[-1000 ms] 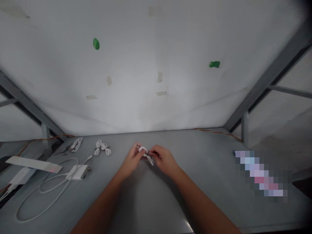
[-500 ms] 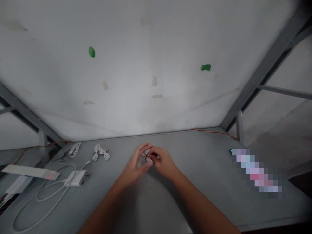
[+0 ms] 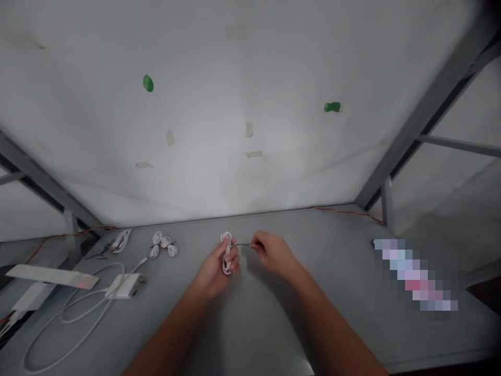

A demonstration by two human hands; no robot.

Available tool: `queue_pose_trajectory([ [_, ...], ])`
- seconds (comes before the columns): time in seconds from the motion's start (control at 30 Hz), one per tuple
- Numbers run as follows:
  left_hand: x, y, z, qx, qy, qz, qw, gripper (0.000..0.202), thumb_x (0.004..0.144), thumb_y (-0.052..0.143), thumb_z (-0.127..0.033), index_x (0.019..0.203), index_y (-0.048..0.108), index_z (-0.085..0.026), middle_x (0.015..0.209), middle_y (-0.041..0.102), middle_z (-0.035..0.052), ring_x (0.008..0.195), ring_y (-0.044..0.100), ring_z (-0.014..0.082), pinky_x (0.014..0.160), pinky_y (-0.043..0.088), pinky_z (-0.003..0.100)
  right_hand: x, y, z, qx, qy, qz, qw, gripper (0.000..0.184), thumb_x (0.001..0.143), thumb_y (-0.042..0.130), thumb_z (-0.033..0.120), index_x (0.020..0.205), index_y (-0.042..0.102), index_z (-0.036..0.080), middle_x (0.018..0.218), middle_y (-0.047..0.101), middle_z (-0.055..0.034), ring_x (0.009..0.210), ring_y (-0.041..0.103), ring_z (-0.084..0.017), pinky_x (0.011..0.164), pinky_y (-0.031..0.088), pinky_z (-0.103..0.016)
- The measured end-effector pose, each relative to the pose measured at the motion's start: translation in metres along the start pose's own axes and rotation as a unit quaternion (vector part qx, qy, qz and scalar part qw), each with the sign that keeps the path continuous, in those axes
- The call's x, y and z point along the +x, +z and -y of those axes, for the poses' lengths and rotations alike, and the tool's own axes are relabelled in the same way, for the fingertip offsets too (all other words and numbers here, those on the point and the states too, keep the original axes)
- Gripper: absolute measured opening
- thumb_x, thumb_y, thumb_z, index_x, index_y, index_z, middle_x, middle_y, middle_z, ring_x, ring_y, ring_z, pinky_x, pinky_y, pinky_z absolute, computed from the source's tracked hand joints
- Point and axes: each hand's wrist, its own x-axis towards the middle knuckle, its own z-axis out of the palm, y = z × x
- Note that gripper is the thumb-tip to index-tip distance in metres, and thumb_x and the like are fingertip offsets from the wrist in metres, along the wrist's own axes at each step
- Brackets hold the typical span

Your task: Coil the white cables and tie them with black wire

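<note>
My left hand is closed round a small coiled white cable bundle, held upright over the grey table. A thin dark tie runs from the bundle's waist to my right hand, which pinches its free end a short way to the right. Both hands hover near the middle of the table.
At the left lie a tied white cable bundle, another white coil, a white adapter with a long looping white cord, and a flat white strip. A blurred patch sits at the right. A white wall rises behind.
The hands have drawn apart: the right hand has pulled the dark tie out to the right, and the left hand has turned the bundle upright in its grip.
</note>
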Motion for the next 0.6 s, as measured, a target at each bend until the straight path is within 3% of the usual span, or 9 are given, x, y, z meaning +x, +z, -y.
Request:
queue_pose_trajectory([
  [0.07, 0.001, -0.005, -0.006, -0.022, -0.009, -0.007, 1.000, 0.032, 0.091, 0.073, -0.045, 0.091, 0.056, -0.018, 0.056, 0.033, -0.0113, 0.042, 0.038, 0.0051, 0.044, 0.035, 0.017, -0.006, -0.016, -0.026, -0.056, 0.065, 0.004, 0.996, 0.016, 0.084, 0.058, 0.012, 0.080, 0.070, 0.021, 0.078, 0.072, -0.0051, 0.069, 0.059, -0.018, 0.064, 0.034, -0.028],
  [0.13, 0.006, -0.014, -0.009, 0.014, 0.016, -0.052, 0.998, 0.036, 0.090, 0.074, -0.049, 0.093, 0.056, -0.018, 0.057, 0.035, -0.0113, 0.043, 0.040, 0.0052, 0.043, 0.035, 0.017, -0.018, -0.035, -0.061, -0.113, 0.158, 0.020, 0.981, 0.017, 0.079, 0.060, 0.010, 0.073, 0.071, 0.021, 0.072, 0.071, -0.0067, 0.065, 0.058, -0.018, 0.062, 0.033, -0.030],
  [0.23, 0.016, -0.027, -0.006, 0.154, 0.068, -0.155, 0.973, 0.052, 0.089, 0.065, -0.067, 0.108, 0.058, -0.019, 0.061, 0.047, -0.0093, 0.043, 0.046, 0.0074, 0.040, 0.028, 0.018, -0.036, -0.063, -0.109, -0.143, 0.277, 0.040, 0.950, 0.020, 0.074, 0.062, 0.007, 0.062, 0.070, 0.021, 0.068, 0.069, -0.0098, 0.064, 0.061, -0.021, 0.063, 0.037, -0.033],
  [0.3, 0.022, -0.034, -0.001, 0.258, 0.079, -0.198, 0.942, 0.059, 0.090, 0.052, -0.076, 0.105, 0.060, -0.019, 0.063, 0.052, -0.0064, 0.042, 0.046, 0.0085, 0.039, 0.022, 0.019, -0.038, -0.073, -0.121, -0.152, 0.295, 0.031, 0.943, 0.016, 0.069, 0.070, 0.010, 0.059, 0.069, 0.022, 0.069, 0.068, -0.0111, 0.068, 0.063, -0.023, 0.066, 0.040, -0.036],
  [0.4, 0.025, -0.036, 0.008, 0.426, 0.097, -0.194, 0.879, 0.063, 0.094, 0.039, -0.077, 0.073, 0.058, -0.021, 0.056, 0.051, -0.0025, 0.044, 0.046, 0.0116, 0.044, 0.028, 0.023, -0.025, -0.060, -0.096, -0.107, 0.231, -0.095, 0.962, 0.007, 0.074, 0.075, 0.024, 0.070, 0.070, 0.021, 0.086, 0.070, -0.0136, 0.080, 0.065, -0.026, 0.075, 0.047, -0.038],
  [0.47, 0.023, -0.032, 0.013, 0.530, 0.147, -0.152, 0.821, 0.060, 0.096, 0.043, -0.070, 0.062, 0.054, -0.022, 0.056, 0.052, 0.0000, 0.054, 0.052, 0.0157, 0.053, 0.038, 0.026, -0.011, -0.032, -0.060, 0.052, 0.186, -0.141, 0.971, 0.020, 0.088, 0.063, 0.037, 0.094, 0.071, 0.020, 0.096, 0.071, -0.0121, 0.077, 0.065, -0.022, 0.074, 0.050, -0.037],
  [0.53, 0.021, -0.026, 0.019, 0.589, 0.198, -0.100, 0.777, 0.051, 0.098, 0.047, -0.060, 0.069, 0.061, -0.022, 0.068, 0.063, 0.0032, 0.070, 0.061, 0.0205, 0.067, 0.047, 0.030, 0.000, 0.003, -0.025, 0.272, 0.160, -0.043, 0.948, 0.044, 0.093, 0.054, 0.053, 0.120, 0.066, 0.020, 0.099, 0.073, -0.0093, 0.069, 0.064, -0.019, 0.065, 0.050, -0.034],
  [0.57, 0.020, -0.023, 0.020, 0.600, 0.213, -0.082, 0.767, 0.046, 0.100, 0.044, -0.056, 0.080, 0.066, -0.021, 0.078, 0.069, 0.0052, 0.080, 0.065, 0.0226, 0.075, 0.049, 0.032, 0.005, 0.019, -0.012, 0.354, 0.157, 0.018, 0.922, 0.053, 0.091, 0.055, 0.059, 0.124, 0.065, 0.018, 0.096, 0.073, -0.0088, 0.065, 0.064, -0.019, 0.061, 0.050, -0.033],
  [0.6, 0.019, -0.021, 0.020, 0.604, 0.220, -0.079, 0.762, 0.044, 0.103, 0.040, -0.053, 0.094, 0.069, -0.021, 0.090, 0.072, 0.0075, 0.089, 0.068, 0.0241, 0.083, 0.051, 0.035, 0.008, 0.033, -0.005, 0.376, 0.149, 0.045, 0.913, 0.057, 0.088, 0.056, 0.062, 0.122, 0.067, 0.017, 0.087, 0.073, -0.0075, 0.061, 0.063, -0.019, 0.057, 0.048, -0.033],
])
